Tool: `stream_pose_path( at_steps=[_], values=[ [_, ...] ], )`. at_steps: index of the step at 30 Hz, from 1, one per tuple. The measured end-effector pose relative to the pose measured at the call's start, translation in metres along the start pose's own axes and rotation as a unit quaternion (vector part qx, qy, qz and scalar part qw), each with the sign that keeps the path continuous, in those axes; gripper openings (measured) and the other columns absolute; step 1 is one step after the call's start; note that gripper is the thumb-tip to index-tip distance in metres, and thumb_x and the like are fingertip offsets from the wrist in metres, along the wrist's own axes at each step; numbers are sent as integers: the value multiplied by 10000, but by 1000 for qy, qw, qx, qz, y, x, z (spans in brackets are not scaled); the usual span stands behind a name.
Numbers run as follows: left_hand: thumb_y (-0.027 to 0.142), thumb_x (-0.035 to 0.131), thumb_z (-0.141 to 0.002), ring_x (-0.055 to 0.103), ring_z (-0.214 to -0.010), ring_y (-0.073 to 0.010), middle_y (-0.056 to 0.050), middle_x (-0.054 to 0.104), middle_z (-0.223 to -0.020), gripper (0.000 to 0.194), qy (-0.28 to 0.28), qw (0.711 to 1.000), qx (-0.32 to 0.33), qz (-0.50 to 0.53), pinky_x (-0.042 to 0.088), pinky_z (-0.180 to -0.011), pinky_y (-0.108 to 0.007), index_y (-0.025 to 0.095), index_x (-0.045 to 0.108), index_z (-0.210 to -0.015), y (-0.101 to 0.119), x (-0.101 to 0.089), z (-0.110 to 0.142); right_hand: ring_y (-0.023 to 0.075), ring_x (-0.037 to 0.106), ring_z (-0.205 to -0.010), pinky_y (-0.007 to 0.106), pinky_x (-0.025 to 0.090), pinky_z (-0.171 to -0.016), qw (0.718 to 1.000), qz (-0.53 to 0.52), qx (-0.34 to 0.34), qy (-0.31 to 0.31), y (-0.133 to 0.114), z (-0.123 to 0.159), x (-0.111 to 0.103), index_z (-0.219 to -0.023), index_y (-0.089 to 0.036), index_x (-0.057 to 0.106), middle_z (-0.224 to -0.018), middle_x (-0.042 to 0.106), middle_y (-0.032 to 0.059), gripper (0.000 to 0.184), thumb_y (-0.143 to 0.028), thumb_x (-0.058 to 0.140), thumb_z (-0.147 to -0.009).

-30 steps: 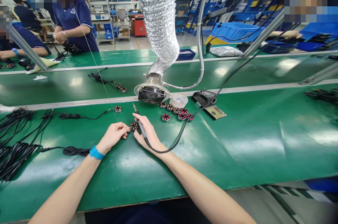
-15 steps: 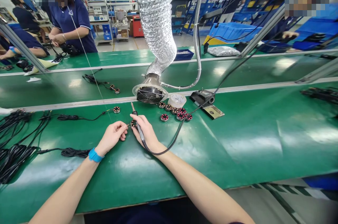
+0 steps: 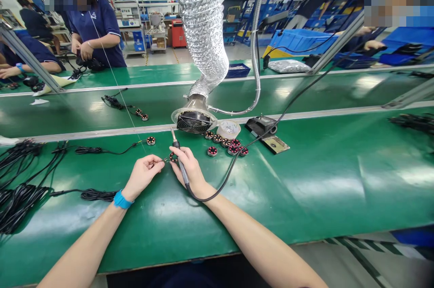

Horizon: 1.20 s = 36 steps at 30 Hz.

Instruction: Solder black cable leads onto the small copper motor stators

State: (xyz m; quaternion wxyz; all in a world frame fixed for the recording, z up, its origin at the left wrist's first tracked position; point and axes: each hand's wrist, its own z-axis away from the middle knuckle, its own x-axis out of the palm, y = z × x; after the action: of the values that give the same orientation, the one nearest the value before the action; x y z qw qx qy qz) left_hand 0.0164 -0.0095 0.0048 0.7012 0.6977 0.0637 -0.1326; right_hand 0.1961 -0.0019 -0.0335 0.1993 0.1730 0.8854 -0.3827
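My left hand [image 3: 144,174], with a blue band at the wrist, pinches the thin wire ends [image 3: 165,160] of a black cable [image 3: 98,195]. My right hand [image 3: 192,171] is wrapped round a soldering iron [image 3: 182,169], its tip pointing up and away from me. Between thumb and fingers, that hand also holds a small round motor stator [image 3: 173,157] with copper windings. The wire ends are close beside the stator; whether they touch I cannot tell. Another stator [image 3: 151,140], joined to a cable, lies just beyond my left hand.
Several loose stators [image 3: 233,148] lie right of my hands by a tape roll [image 3: 228,129] and an iron stand [image 3: 261,125]. A fan hood [image 3: 194,121] hangs behind them. Black cable bundles [image 3: 20,206] fill the left side. A thin strand [image 3: 117,77] slants down near my left hand.
My left fingers have straightened somewhat, and the wire ends show more clearly beside the stator. The iron and stator have stayed in my right hand, with a slight shift.
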Motion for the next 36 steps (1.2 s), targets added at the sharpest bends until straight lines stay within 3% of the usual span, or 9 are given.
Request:
stream_pose_path(
  at_steps=[13, 18, 24, 29, 36],
  values=[
    [457, 761, -701, 263, -426, -22, 40, 504, -589, 364, -43, 987, -96, 123, 114, -435, -212, 127, 619, -759, -10, -5, -6, 161, 610, -936, 314, 518, -917, 997, -64, 38, -19, 6, 4, 9, -1383, -267, 452, -1130, 487, 65, 580, -91, 591, -848],
    [489, 789, -645, 251, -413, -27, 70, 429, -526, 400, -58, 984, -126, 112, 108, -427, -210, 139, 609, -719, -9, -4, -5, 166, 607, -966, 307, 515, -922, 996, -75, 43, -22, 7, 4, 11, -1377, -272, 453, -1127, 488, 61, 617, -70, 613, -817],
    [496, 789, -616, 257, -421, -41, 64, 446, -512, 398, -40, 987, -137, 76, 125, -417, -215, 144, 634, -719, -4, -1, -4, 159, 618, -915, 309, 528, -893, 998, -56, 35, -10, 6, 4, 8, -1367, -275, 464, -1120, 491, 63, 577, -73, 572, -837],
    [482, 793, -606, 286, -440, -49, 58, 478, -527, 384, -22, 989, -126, 79, 167, -434, -220, 149, 640, -723, -4, 0, -5, 164, 620, -895, 311, 533, -865, 999, -39, 31, -8, 3, 3, 6, -1346, -277, 483, -1132, 491, 70, 537, -88, 563, -850],
    [451, 792, -647, 241, -422, -30, 85, 413, -524, 369, -26, 987, -108, 115, 110, -434, -213, 151, 615, -771, -11, -3, -6, 163, 617, -905, 305, 528, -884, 997, -56, 54, -21, 3, 4, 9, -1354, -270, 473, -1122, 489, 61, 570, -98, 604, -827]
  ],
)
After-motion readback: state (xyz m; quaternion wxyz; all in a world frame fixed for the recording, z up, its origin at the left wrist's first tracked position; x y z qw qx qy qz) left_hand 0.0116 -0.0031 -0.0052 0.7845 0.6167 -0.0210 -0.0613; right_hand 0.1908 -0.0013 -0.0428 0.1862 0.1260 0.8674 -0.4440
